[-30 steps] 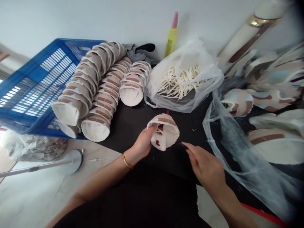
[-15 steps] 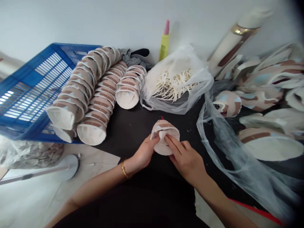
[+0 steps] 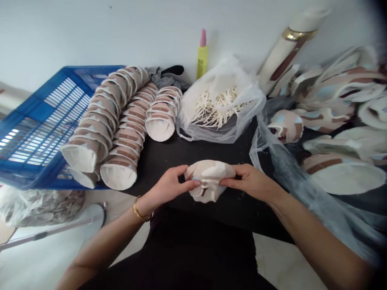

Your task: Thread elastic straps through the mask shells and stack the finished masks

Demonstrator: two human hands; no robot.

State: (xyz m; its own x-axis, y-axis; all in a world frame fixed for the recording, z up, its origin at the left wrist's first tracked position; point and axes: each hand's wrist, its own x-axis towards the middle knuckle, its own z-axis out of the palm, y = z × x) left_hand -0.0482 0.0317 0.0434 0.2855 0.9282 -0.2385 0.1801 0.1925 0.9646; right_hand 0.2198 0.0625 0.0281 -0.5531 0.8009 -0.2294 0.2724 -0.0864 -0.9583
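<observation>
A cream fabric piece with brown and light-blue patches (image 3: pixel 208 173) is stretched between my two hands above the black table. My left hand (image 3: pixel 171 183), with a gold bracelet at the wrist, pinches its left edge between thumb and fingers. At the opposite edge, my right hand (image 3: pixel 252 181) grips in the same way. Pale folds or strips hang at the middle of the piece. Beyond it lies a clear plastic bag (image 3: pixel 250 96) holding many thin cream strips (image 3: pixel 211 110).
Nested rows of similar pieces (image 3: pixel 119 173) lean on a blue basket (image 3: pixel 45 177) at the left. A yellow bottle with a pink cap (image 3: pixel 202 60) and a cream cylinder (image 3: pixel 279 56) stand behind. Loose fabric pieces (image 3: pixel 347 177) and plastic film (image 3: pixel 305 185) lie right.
My hands have moved apart to opposite edges of the piece, which is now turned and spread wider. My right hand's fingers have left its opening. The view has shifted slightly.
</observation>
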